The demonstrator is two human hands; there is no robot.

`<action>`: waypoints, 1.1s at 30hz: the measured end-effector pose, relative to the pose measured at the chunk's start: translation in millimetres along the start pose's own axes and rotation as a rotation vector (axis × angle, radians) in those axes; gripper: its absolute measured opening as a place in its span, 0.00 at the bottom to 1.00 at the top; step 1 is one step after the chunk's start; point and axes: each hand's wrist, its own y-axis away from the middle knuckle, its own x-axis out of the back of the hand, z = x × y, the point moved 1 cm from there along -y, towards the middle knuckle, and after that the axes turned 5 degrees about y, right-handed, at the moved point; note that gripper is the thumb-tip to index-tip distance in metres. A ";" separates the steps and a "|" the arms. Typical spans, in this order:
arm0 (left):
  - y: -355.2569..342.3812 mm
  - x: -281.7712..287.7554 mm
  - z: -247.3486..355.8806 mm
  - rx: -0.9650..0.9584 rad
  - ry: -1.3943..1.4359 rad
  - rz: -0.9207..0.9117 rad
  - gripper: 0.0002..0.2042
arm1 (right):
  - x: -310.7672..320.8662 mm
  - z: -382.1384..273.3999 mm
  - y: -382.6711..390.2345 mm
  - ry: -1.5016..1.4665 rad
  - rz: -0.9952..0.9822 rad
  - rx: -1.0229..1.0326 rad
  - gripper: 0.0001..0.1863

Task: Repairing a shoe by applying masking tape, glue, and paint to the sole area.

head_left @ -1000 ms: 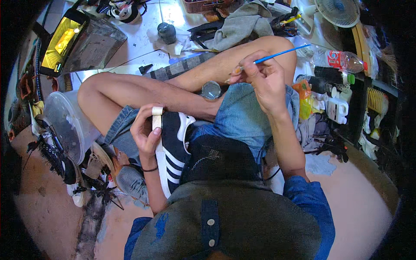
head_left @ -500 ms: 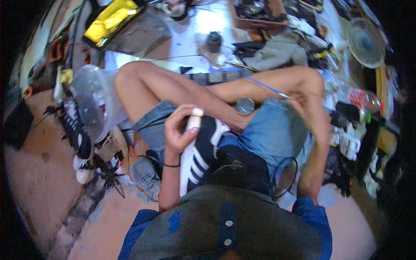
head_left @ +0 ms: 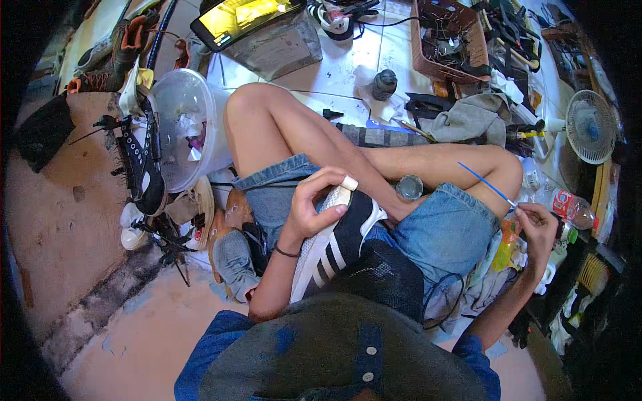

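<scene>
A white-and-black sneaker (head_left: 309, 265) with side stripes lies tilted across my lap. My left hand (head_left: 314, 206) is closed round its toe end, thumb on one side and fingers on the other. A white wrap (head_left: 350, 182) covers one fingertip of that hand. Off to the right, beyond my knee, my right hand (head_left: 537, 230) pinches a thin blue stick (head_left: 483, 180) that looks like a small paintbrush. Its pale, metallic-looking part is by my fingers, and the blue length points up and left, apart from the sneaker. My fingers hide its other end.
A clear plastic tub (head_left: 175, 137) stands at the left, with loose shoes (head_left: 144, 170) around it. Between my legs is a small glass jar (head_left: 409, 188). Ahead are a dark bottle (head_left: 384, 85), a brown basket (head_left: 428, 63) and a lit screen (head_left: 247, 20). At the right are a fan (head_left: 590, 127) and a plastic bottle (head_left: 572, 208).
My right hand has moved outward to the right and lower, taking the blue paintbrush with it. My left hand keeps its hold on the sneaker's toe. The whole view has shifted.
</scene>
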 end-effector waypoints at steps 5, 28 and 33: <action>-1.3 0.2 2.8 0.002 -0.008 -0.007 0.18 | -7.7 50.4 -17.5 -0.004 -0.052 -0.018 0.09; 0.4 -2.0 1.6 0.040 0.001 0.025 0.22 | -5.7 72.7 -14.6 0.113 0.030 0.019 0.10; 0.0 -0.2 -1.1 0.000 0.044 0.008 0.18 | -3.7 80.8 -17.6 -0.001 0.005 -0.052 0.10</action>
